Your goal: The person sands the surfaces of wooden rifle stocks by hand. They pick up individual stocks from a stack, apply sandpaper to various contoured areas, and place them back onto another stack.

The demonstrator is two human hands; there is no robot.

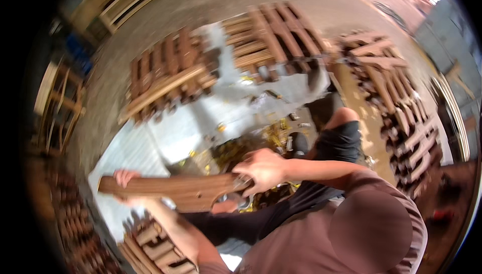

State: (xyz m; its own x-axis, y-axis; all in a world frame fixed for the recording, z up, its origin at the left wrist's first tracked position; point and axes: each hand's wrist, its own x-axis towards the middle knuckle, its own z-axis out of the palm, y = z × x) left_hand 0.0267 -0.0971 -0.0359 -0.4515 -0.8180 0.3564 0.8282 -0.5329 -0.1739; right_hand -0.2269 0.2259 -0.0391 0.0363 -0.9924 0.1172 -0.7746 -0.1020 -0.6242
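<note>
A long, dark brown shaped wooden piece (pixel 173 186) lies crosswise in front of my body, narrow at the left and broader with a curved cut-out toward the right. My left hand (pixel 126 182) is wrapped round its narrow end, fingers over the far edge. At the other end, my right hand (pixel 262 170) is bent down against the wood, its fingers closed round something small and greyish that blur keeps me from making out. Below the wood, my legs are spread, and yellow scraps (pixel 273 136) lie scattered between and beyond them.
White sheeting (pixel 165 136) covers the floor ahead. Stacks of similar brown wooden pieces stand at the far left (pixel 163 65), far middle (pixel 283 30) and right (pixel 384 81). More pieces (pixel 155 244) lie by my left arm. A wooden frame (pixel 63 108) stands at the left.
</note>
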